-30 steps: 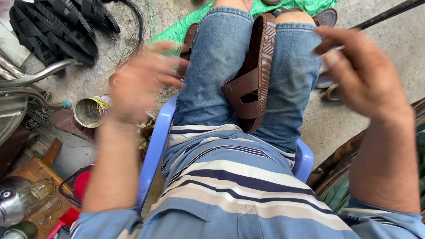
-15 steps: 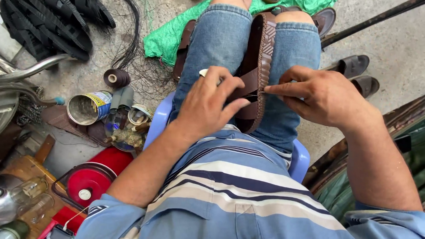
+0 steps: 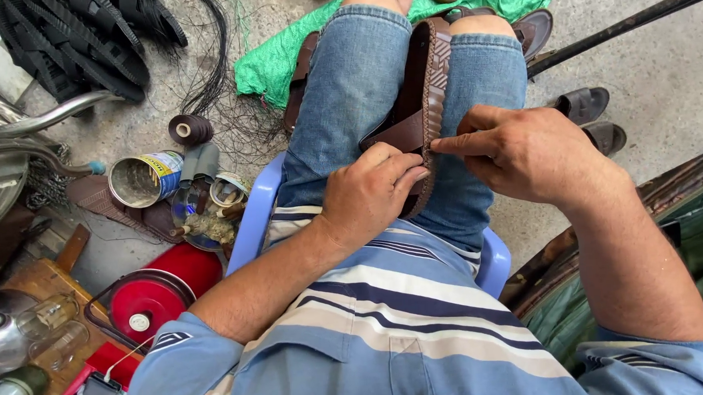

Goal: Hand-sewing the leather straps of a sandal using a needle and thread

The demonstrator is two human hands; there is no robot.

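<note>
Sandal (image 3: 426, 81) lay edge-up between your thighs, on your lap. Your left hand (image 3: 371, 192) gripped its near end, fingers curled shut; your right hand (image 3: 525, 152) pinched the sole edge, index finger extended.

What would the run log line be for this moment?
left hand: grips brown leather sandal | right hand: forefinger on sandal's edge | sandal: between knees

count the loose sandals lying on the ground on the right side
2. One dark sandal lies on the concrete to the right of the knees, and a second sits just below it, closer to the right hand. Others may be hidden under the legs.
</note>
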